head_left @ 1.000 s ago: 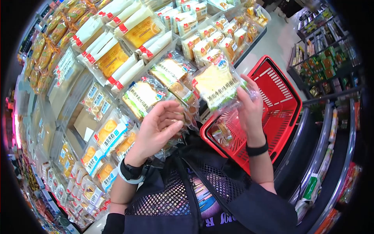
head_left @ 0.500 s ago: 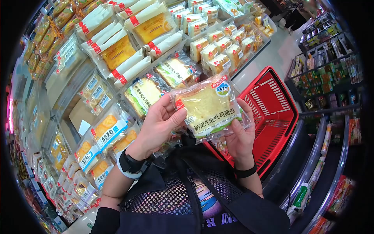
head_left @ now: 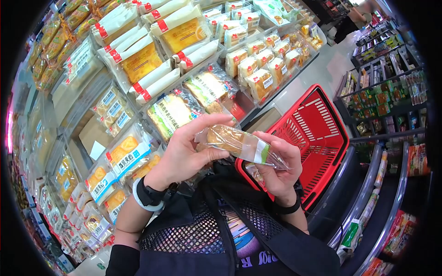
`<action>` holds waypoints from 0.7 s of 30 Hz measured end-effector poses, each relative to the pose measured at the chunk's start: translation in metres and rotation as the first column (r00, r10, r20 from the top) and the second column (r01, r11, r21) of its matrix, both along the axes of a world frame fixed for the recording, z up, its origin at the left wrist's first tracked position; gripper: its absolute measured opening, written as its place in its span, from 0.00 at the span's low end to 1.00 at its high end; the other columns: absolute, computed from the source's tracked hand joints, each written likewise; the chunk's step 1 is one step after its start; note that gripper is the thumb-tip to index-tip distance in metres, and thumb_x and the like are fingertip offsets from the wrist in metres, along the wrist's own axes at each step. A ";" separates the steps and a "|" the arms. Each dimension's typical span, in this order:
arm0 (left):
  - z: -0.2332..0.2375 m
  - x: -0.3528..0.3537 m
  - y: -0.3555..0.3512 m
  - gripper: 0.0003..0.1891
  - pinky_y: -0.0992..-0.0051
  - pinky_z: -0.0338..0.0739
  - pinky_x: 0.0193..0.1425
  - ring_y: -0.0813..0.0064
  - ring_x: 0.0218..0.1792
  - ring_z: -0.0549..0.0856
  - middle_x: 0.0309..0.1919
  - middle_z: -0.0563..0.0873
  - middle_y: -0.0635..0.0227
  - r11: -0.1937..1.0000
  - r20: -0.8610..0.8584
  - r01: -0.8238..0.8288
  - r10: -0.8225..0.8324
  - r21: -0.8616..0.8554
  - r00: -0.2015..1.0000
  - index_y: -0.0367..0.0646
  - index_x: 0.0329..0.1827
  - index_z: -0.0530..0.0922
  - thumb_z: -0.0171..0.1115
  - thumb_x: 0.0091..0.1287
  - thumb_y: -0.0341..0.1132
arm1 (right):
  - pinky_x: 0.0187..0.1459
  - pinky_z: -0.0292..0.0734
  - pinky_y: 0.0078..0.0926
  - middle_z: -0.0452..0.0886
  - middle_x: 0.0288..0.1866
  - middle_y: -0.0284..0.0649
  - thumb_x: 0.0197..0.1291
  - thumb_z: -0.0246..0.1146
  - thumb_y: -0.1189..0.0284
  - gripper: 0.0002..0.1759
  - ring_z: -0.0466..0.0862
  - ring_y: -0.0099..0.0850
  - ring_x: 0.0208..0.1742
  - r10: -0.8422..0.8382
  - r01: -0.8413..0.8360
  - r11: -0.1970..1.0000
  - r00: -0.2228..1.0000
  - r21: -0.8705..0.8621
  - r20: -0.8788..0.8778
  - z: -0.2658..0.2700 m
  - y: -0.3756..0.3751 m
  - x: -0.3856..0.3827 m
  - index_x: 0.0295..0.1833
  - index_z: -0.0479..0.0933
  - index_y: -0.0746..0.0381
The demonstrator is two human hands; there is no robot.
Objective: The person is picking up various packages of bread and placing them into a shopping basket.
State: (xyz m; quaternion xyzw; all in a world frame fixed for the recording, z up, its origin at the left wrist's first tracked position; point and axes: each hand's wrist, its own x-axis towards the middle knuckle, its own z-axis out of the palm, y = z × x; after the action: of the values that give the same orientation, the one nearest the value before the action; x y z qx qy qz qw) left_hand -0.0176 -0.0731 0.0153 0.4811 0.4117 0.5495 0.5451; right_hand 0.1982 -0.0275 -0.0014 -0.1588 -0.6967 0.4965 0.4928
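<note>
A clear-wrapped bread package (head_left: pixel 237 143) is held up in front of my body, tilted so that a narrow side with a white and green strip faces me. My left hand (head_left: pixel 193 147) grips its left end, thumb below and fingers over the top. At the right end, my right hand (head_left: pixel 282 168) has its fingers curled round the wrapper. Just behind, two packs of sliced toast (head_left: pixel 172 112) with green printing lie in a clear shelf bin. A red shopping basket (head_left: pixel 317 133) is beside my right hand.
Shelf bins of long white-wrapped breads (head_left: pixel 140 62), small sandwich cakes (head_left: pixel 262 85) and blue-labelled buns (head_left: pixel 126 154) spread across the left and top. Curved metal rails (head_left: pixel 361 202) run at the lower right, below dark racks (head_left: pixel 382 99). A person (head_left: pixel 359 18) is at the top right.
The bread package has been turned from its printed front face to its narrow side. Both my hands have shifted their hold with it.
</note>
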 end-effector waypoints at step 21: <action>0.011 0.017 0.000 0.42 0.76 0.78 0.52 0.75 0.50 0.81 0.51 0.79 0.61 0.988 -0.021 0.055 -0.059 -0.145 0.998 0.43 0.72 0.56 0.69 0.55 0.22 | 0.45 0.76 0.20 0.81 0.41 0.39 0.69 0.53 0.76 0.05 0.80 0.21 0.41 -0.358 0.131 0.695 0.915 -0.707 -0.183 0.010 0.006 -0.001 0.41 0.73 0.66</action>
State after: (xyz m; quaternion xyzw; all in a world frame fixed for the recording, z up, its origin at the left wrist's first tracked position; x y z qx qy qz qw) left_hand -0.0002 -0.0730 0.0261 0.4587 0.4432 0.4963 0.5889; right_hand 0.1974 -0.0214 0.0085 -0.3415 -0.3523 0.6641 0.5641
